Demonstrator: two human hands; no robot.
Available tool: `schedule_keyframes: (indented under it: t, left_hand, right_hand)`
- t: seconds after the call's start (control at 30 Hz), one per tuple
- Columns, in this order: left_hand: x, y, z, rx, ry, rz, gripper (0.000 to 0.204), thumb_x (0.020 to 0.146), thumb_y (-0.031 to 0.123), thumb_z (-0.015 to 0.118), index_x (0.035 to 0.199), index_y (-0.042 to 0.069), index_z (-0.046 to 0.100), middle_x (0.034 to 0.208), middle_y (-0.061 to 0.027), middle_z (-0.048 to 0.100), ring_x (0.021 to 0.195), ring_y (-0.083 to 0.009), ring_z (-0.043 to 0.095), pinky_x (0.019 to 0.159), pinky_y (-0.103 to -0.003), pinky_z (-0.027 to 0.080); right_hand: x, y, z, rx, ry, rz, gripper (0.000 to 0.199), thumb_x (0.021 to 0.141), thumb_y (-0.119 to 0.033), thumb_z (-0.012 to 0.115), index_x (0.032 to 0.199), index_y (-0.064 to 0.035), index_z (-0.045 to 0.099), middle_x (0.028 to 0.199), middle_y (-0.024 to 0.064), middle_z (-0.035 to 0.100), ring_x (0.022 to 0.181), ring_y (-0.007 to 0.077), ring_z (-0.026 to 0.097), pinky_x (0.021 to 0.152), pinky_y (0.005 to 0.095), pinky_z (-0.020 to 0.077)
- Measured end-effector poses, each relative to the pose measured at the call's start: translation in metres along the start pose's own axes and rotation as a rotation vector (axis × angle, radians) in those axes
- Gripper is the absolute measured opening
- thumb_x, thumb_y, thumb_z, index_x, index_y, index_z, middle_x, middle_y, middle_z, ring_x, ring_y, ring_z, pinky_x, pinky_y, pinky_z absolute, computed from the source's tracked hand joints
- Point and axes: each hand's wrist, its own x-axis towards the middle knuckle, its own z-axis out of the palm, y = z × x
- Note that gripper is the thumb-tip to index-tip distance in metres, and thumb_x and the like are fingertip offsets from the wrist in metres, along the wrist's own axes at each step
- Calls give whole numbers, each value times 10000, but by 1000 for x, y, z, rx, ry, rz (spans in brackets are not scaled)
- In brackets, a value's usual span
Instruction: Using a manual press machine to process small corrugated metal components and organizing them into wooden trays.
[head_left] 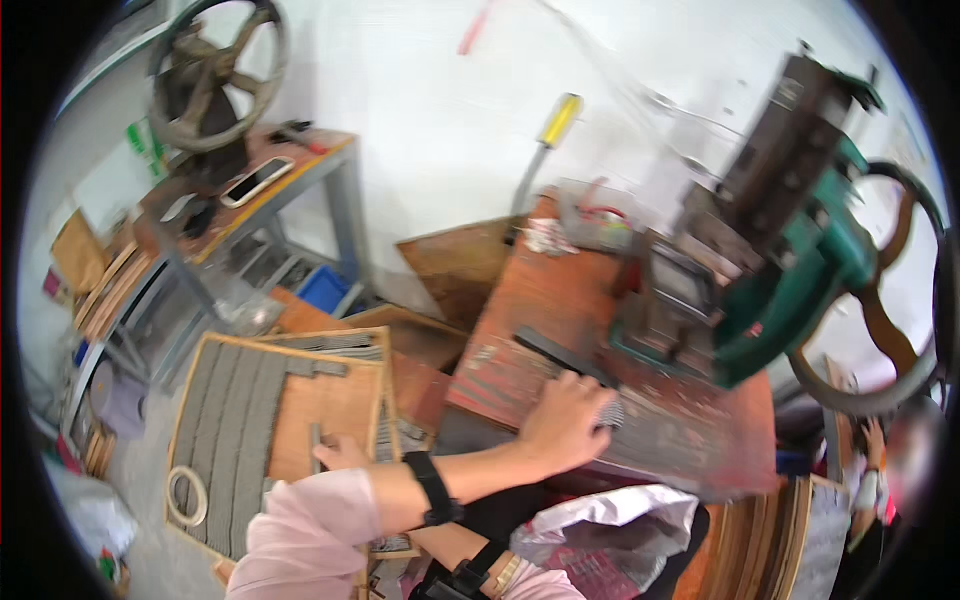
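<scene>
My arms cross. My left hand [565, 425] reaches over the red-brown bench at the right, its fingers curled round a ribbed grey bundle [612, 411], which looks like thin pieces stacked together. Just beyond those fingers lies a dark flat bar [565, 355]. Passing under the left forearm, my right hand [343, 454] is over a shallow wooden tray [312, 415], pinching a short grey strip [316, 447]. Rows of similar grey pieces [235, 420] fill the tray's left side and part of its top, with bare wood in the middle. A tape roll [187, 497] rests on the rows.
A green hand press [790, 290] with a large wheel stands on the bench [530, 290]. A white plastic bag [610, 530] hangs below its near edge. Another handwheel machine [215, 80] and a phone [258, 182] occupy the left table. Another person's hand [874, 440] shows at far right.
</scene>
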Motion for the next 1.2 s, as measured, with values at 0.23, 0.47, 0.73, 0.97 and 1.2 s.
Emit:
schedule_keyframes:
  t: [0.23,0.47,0.73,0.97,1.2]
  left_hand:
    - [1,2,2,11,50,-32,431,714,286,722,1052,42,613,1013,-117,581,989,-313,489,858,-414,398]
    - [2,14,7,44,100,-45,380,709,273,748,993,42,643,979,-93,598,958,-296,507,857,-400,402]
    - [-5,10,-4,-87,77,-71,628,670,156,782,1211,23,491,1036,-122,623,960,-317,541,850,-405,428]
    - [-3,22,-2,-60,98,-180,444,661,139,784,1017,33,540,924,-116,589,872,-325,557,780,-404,448]
    - [0,17,-1,-87,142,-173,381,645,134,790,897,53,517,843,-89,563,800,-298,537,697,-403,422]
  right_hand:
    - [-158,-80,22,776,17,357,248,873,-78,616,1105,-22,551,1064,108,603,992,220,620,833,366,530]
    - [-331,-136,-57,425,405,325,420,875,-107,639,1200,30,412,1018,148,606,915,230,647,774,320,531]
    - [-353,-247,-124,-36,985,-553,343,853,41,594,1145,-23,427,1030,136,607,1013,250,617,874,358,497]
    - [-301,-265,-146,-331,895,-698,359,859,64,590,1190,-7,470,1096,134,625,994,155,609,834,279,509]
    - [-279,-265,-156,-564,926,-467,329,825,74,628,1130,26,515,1032,124,644,935,165,641,794,282,540]
